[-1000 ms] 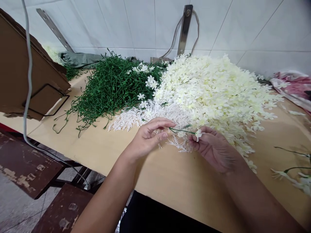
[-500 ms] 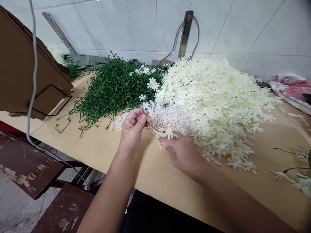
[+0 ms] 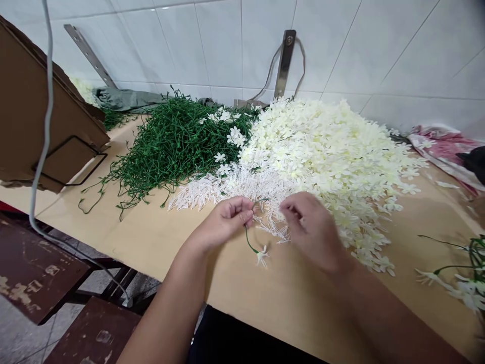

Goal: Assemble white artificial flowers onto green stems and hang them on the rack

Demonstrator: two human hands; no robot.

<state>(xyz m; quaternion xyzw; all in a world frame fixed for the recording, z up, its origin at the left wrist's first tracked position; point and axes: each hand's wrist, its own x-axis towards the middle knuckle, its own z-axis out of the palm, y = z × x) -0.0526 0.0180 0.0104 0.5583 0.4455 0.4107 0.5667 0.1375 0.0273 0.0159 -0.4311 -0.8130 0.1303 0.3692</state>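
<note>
My left hand point(image 3: 229, 220) pinches a green artificial flower stem point(image 3: 248, 240) between thumb and fingers. One end of the stem hangs down and carries a white flower point(image 3: 261, 257); its other end points right, toward my right hand point(image 3: 312, 225). The fingers of that hand are curled together over the edge of the white stamens point(image 3: 265, 184), and whatever they may hold is hidden. Beyond my hands lie a heap of green stems point(image 3: 182, 139) on the left and a large heap of cream-white petals point(image 3: 322, 146) on the right.
Finished-looking flowers on stems point(image 3: 466, 288) lie at the right edge of the table point(image 3: 151, 237). A cardboard box point(image 3: 41, 116) and a hanging grey cable point(image 3: 47, 101) are at left. Brown stools point(image 3: 34, 268) stand below the table. Pink cloth point(image 3: 443, 141) lies far right.
My left hand has moved right and down, and the flower now hangs below it. My right hand has left the flower and moved right, its fingers curling closed.
</note>
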